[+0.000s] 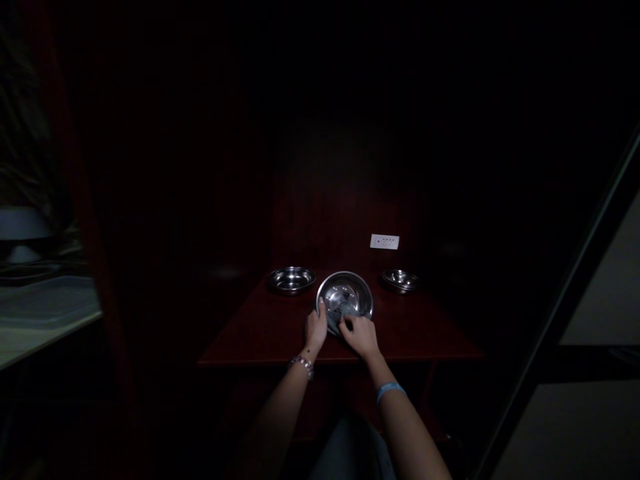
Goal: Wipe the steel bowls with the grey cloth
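A shiny metal bowl [358, 289] is tilted toward me above the front part of a dark red desk. My left hand [316, 329] grips its left rim, with the thumb on the inner side. My right hand [361, 335] is closed on a grey-green cloth [349, 309] at the lower edge of the bowl. Part of the cloth lies against the bowl's inside. The fingertips under the bowl are hidden.
On the red desk [270, 337], a metal dish [292, 280] stands at the back left and stacked smaller metal dishes [401, 280] at the back right. A white socket panel [385, 242] is on the back wall. Dark side walls flank the desk.
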`<action>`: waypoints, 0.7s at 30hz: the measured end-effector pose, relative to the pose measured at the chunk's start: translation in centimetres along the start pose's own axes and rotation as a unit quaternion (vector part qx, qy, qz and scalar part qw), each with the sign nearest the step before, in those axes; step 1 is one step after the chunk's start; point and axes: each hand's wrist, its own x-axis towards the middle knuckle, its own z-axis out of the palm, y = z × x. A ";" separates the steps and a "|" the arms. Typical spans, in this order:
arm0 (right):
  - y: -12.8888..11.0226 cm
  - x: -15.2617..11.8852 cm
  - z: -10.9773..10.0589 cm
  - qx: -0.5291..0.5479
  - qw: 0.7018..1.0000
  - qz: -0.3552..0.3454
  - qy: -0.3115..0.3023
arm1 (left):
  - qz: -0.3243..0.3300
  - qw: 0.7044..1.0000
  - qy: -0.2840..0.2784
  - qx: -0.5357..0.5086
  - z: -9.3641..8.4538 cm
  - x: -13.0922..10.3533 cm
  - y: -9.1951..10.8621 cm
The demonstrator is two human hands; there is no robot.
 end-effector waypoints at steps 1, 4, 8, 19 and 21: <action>0.0 0.1 0.1 -0.009 1.000 0.002 0.009 | -0.003 1.000 0.011 0.004 0.0 0.0 0.0; 0.2 0.2 0.4 -0.028 0.998 -0.001 0.051 | -0.002 1.000 0.027 -0.003 0.0 -0.1 0.2; 0.5 0.2 0.4 -0.019 0.995 -0.018 0.093 | -0.011 0.999 0.040 -0.017 -0.2 -0.5 0.8; 1.4 0.2 1.0 -0.027 0.987 0.036 0.155 | -0.025 0.997 0.059 -0.041 -0.2 -0.2 0.2; 1.6 0.2 1.3 -0.028 0.984 0.044 0.169 | -0.016 0.997 0.063 -0.049 -0.2 -0.3 0.2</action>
